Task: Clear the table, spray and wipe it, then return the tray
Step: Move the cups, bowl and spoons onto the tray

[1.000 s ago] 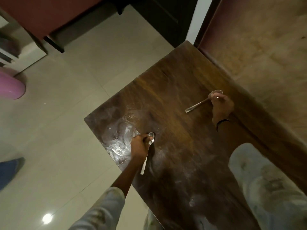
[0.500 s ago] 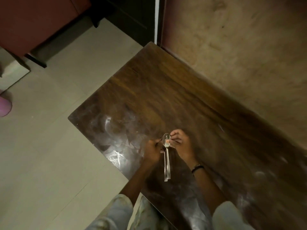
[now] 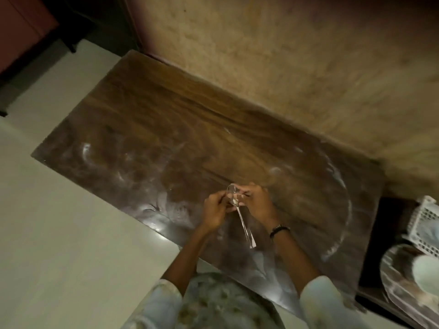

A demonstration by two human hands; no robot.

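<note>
Both hands meet over the near middle of the dusty wooden worktop point(image 3: 166, 129): the left hand point(image 3: 215, 210) and right hand point(image 3: 259, 201) each pinch the stacked spoons point(image 3: 238, 210) at the bowl end, handles hanging toward the body. Best to pass both into one firm grip, keeping them aligned, then carry them to the tray point(image 3: 394, 288) at far right, off the worktop.
</note>
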